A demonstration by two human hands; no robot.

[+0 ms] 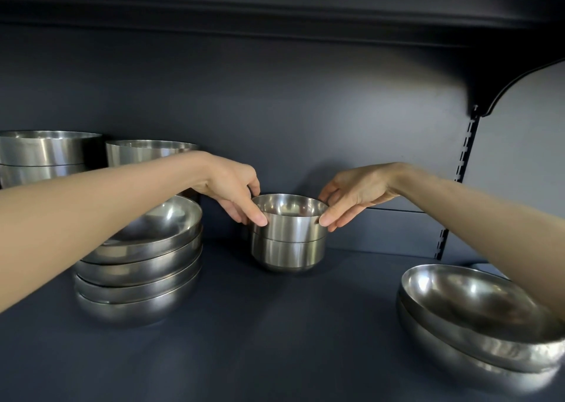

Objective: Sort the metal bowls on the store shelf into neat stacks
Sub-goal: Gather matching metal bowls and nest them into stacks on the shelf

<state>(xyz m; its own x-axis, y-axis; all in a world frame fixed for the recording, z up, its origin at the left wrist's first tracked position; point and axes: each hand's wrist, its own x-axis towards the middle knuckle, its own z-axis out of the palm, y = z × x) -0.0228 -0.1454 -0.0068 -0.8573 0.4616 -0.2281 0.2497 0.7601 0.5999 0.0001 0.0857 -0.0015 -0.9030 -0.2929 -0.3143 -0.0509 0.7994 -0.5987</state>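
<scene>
Fingertips of the left hand and the right hand pinch opposite sides of the rim of the top small bowl, nested in a second small bowl near the back edge of the shelf, between a shallow-bowl stack leftward and two wide bowls at the front right corner.

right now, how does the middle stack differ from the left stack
The middle stack holds two small, steep-walled bowls; the left stack holds more, wider and shallower. The middle stack sits level; the left stack's top bowl tilts. The left hand and right hand pinch the middle stack's rim, not the left stack. Both are shiny metal.
</scene>
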